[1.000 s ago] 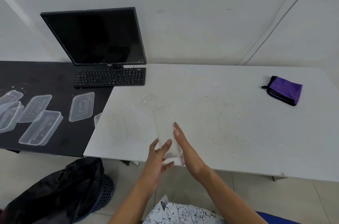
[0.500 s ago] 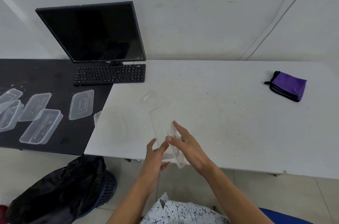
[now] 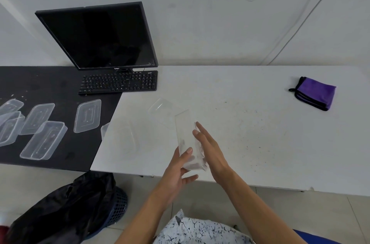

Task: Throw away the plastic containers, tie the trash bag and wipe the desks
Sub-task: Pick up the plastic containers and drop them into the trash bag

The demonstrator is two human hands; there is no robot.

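While left hand (image 3: 176,172) holds, container (image 3: 184,130) points away.

Left grip (image 3: 177,171) curled, right grip (image 3: 210,149) flat, fingers straight

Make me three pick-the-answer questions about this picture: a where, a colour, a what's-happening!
1. Where is the folded purple cloth? A on the black desk; B on the white desk; C on the floor.
2. What colour is the trash bag in the blue mesh basket? A white; B green; C black.
3. The nearest clear plastic container is: A gripped by the left hand; B inside the basket; C on the keyboard.
Answers: B, it lies on the white desk's right side; C, the bag is black; A, left fingers curl round it.
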